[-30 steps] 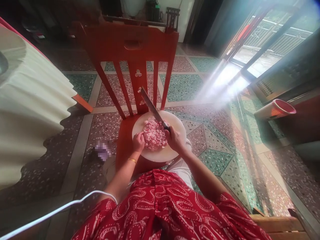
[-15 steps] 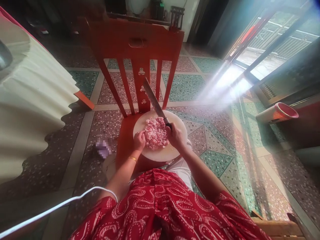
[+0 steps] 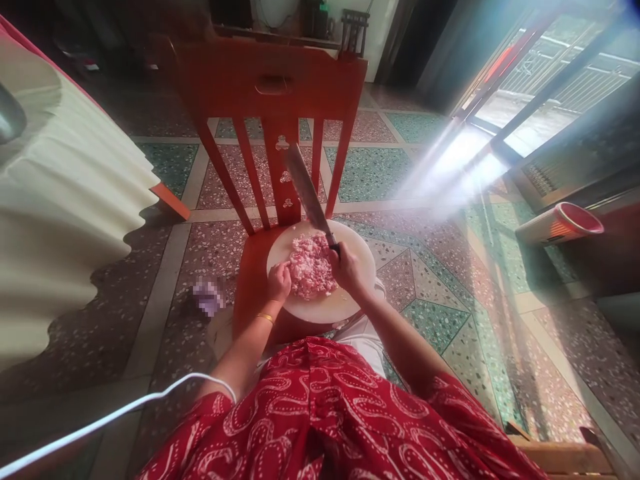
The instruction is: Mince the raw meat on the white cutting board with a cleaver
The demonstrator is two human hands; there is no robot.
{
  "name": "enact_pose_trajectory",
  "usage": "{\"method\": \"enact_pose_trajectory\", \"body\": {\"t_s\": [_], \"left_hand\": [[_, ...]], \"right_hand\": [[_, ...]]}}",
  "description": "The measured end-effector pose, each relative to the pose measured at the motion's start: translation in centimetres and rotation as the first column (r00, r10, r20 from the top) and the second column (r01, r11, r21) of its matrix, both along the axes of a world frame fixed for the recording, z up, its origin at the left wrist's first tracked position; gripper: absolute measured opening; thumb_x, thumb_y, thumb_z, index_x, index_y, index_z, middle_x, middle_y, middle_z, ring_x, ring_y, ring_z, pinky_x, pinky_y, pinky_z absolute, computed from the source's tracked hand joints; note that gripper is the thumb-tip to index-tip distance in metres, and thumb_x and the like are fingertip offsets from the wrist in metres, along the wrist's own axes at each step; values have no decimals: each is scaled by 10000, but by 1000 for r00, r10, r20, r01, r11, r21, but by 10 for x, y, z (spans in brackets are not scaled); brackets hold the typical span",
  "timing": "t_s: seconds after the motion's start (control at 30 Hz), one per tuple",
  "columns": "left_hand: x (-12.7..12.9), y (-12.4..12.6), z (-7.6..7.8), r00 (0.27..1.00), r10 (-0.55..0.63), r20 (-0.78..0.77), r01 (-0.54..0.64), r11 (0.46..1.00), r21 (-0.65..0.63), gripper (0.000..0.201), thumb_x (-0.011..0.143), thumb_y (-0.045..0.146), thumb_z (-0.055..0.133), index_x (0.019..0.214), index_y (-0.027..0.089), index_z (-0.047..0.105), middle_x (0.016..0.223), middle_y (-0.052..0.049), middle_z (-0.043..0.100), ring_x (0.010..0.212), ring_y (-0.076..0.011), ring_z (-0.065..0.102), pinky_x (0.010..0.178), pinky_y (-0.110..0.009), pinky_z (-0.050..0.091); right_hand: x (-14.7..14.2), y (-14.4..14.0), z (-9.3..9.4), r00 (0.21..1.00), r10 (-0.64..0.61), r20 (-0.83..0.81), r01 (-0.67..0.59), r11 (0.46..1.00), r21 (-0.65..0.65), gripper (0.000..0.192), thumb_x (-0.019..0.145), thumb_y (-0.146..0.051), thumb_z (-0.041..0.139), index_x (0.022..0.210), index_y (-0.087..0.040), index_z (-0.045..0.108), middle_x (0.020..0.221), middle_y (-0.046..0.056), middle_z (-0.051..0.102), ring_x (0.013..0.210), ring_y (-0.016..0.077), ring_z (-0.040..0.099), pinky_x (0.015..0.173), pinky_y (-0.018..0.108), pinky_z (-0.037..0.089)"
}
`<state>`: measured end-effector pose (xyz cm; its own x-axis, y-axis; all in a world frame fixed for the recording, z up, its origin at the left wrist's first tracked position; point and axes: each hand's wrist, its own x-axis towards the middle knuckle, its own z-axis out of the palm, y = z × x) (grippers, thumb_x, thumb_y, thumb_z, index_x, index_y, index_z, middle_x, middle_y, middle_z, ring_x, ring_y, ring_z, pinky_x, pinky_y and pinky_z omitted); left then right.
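A round pale cutting board (image 3: 345,303) rests on the seat of a red wooden chair (image 3: 253,267). Chopped raw meat (image 3: 313,270) lies in a loose heap in the middle of it. My right hand (image 3: 350,267) grips the black handle of a kitchen knife (image 3: 306,190), whose broad blade points up and away to the left, raised over the far side of the meat with bits stuck along its edge. At the heap's left side is my left hand (image 3: 279,280), fingers curled closed against the meat; whatever they hold is hidden.
A cloth-covered table (image 3: 65,220) stands on the left. A white cable (image 3: 120,408) runs to my left arm. On the right lies a tilted bin (image 3: 560,225) near a bright doorway (image 3: 530,113). The chair's slatted back (image 3: 265,93) rises behind the board.
The knife has lifted a little, its tip now higher and the flat of the blade showing more. My right hand shifted slightly upward. My left hand has stayed in place.
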<state>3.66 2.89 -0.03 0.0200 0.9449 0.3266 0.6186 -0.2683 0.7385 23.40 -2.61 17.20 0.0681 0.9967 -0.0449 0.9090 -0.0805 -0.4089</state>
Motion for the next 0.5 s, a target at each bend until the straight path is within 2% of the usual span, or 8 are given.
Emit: {"method": "enact_pose_trajectory", "body": {"t_s": [0.1, 0.17, 0.23, 0.3, 0.37, 0.4, 0.5], "left_hand": [[-1, -1, 0, 1000, 19, 12, -19, 1000, -1, 284, 848, 182, 368, 939, 169, 636, 973, -116, 671, 968, -230, 605, 929, -403, 473], [-1, -2, 1, 1000, 16, 15, -16, 1000, -2, 284, 847, 184, 370, 943, 168, 637, 962, -110, 673, 954, -232, 605, 911, -406, 480], [-1, -3, 2, 1000, 6, 9, -6, 1000, -4, 289, 862, 200, 366, 959, 173, 637, 974, -105, 672, 961, -230, 605, 911, -407, 480], [0, -3, 3, 1000, 1, 2, -1, 1000, 1, 293, 874, 208, 363, 966, 175, 639, 989, -105, 671, 976, -224, 605, 927, -403, 474], [0, -2, 2, 1000, 8, 5, -8, 1000, 15, 293, 874, 204, 364, 966, 170, 640, 995, -112, 671, 984, -220, 606, 944, -397, 468], [0, -2, 2, 1000, 12, 9, -12, 1000, 20, 292, 873, 201, 364, 965, 169, 640, 995, -113, 671, 984, -218, 607, 947, -394, 467], [0, -2, 1, 1000, 22, 21, -22, 1000, 13, 286, 863, 192, 367, 951, 172, 639, 980, -109, 674, 975, -219, 610, 933, -388, 477]], "right_hand": [[-8, 3, -22, 999, 16, 45, -5, 974, -227, 300, 969, -381, 364, 1129, -181, 520, 1049, 125, 670, 872, 230, 644, 653, 279, 400], [-4, -1, -27, 998, 26, 65, -6, 956, -293, 283, 952, -390, 408, 1060, -178, 562, 1027, 135, 678, 848, 239, 651, 642, 283, 398], [4, -6, -20, 997, 27, 75, -6, 964, -266, 324, 966, -414, 360, 1020, -176, 574, 946, 126, 690, 800, 242, 652, 624, 285, 388], [8, -10, -7, 997, 29, 68, -18, 987, -162, 382, 981, -441, 289, 1040, -178, 560, 892, 109, 690, 773, 244, 648, 613, 285, 379], [5, -9, -1, 999, 19, 35, -19, 1000, -24, 410, 991, -438, 235, 1121, -174, 521, 928, 106, 686, 811, 251, 646, 622, 287, 384], [2, -8, -2, 1000, 9, 22, -9, 1000, -3, 413, 996, -424, 217, 1163, -170, 497, 961, 108, 683, 841, 251, 645, 632, 288, 389], [-6, -6, -19, 999, -16, 40, 22, 988, -153, 357, 988, -387, 291, 1183, -168, 496, 1064, 121, 666, 865, 232, 648, 638, 279, 399]]}}
